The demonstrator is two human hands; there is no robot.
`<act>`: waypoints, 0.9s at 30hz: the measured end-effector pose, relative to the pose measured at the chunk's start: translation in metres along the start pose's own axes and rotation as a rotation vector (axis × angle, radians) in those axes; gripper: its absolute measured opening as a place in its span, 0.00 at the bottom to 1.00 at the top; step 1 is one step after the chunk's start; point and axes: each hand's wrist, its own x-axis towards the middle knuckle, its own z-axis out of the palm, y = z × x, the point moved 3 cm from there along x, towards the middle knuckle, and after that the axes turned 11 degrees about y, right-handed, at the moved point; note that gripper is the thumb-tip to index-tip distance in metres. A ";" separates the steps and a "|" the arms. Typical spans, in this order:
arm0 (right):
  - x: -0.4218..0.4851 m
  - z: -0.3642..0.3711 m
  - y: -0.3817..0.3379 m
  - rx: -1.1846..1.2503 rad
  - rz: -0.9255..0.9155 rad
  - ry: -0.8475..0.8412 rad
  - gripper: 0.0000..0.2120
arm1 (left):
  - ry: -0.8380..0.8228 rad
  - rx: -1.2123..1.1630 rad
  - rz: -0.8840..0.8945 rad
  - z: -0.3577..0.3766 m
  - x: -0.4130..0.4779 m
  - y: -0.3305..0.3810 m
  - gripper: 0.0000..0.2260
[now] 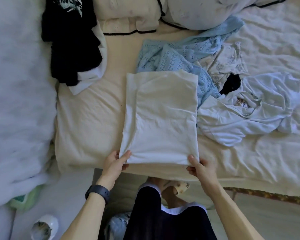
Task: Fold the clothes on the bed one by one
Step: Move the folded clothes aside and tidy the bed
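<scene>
The white shirt lies on the bed near the front edge, already folded lengthwise into a long panel. The left hand pinches its near left corner and the right hand pinches its near right corner, so each grip is closed on the hem.

Its far right edge lies against the blue knit top. A pale blue shirt sits crumpled to the right, and a black garment lies far left.

If the hem is lifted unevenly, the tucked-in sides will probably slide open. The knit top could also snag and drag along.

The black garment carries a pale print, but no writing can be read.
</scene>
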 end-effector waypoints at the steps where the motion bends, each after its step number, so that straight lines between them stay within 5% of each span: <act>1: -0.009 -0.002 0.011 -0.004 0.011 -0.009 0.10 | 0.017 0.007 0.015 -0.007 -0.013 -0.009 0.09; 6: -0.046 -0.023 0.075 -0.078 0.141 0.000 0.11 | 0.060 0.162 -0.005 -0.024 -0.073 -0.076 0.13; 10: -0.062 -0.041 0.089 -0.029 0.190 0.013 0.12 | 0.063 0.070 -0.094 -0.027 -0.106 -0.097 0.19; 17: -0.064 -0.059 0.003 0.066 0.006 -0.196 0.09 | -0.097 -0.127 0.067 -0.042 -0.102 -0.026 0.13; 20: -0.049 -0.059 -0.039 0.042 -0.073 -0.315 0.14 | -0.240 -0.006 0.199 -0.042 -0.090 0.030 0.17; 24: -0.007 -0.043 -0.083 -0.305 -0.451 -0.006 0.07 | 0.021 0.449 0.560 -0.028 -0.038 0.081 0.07; 27: 0.024 -0.011 -0.094 -0.285 -0.512 0.187 0.12 | 0.083 0.346 0.511 0.002 0.002 0.092 0.13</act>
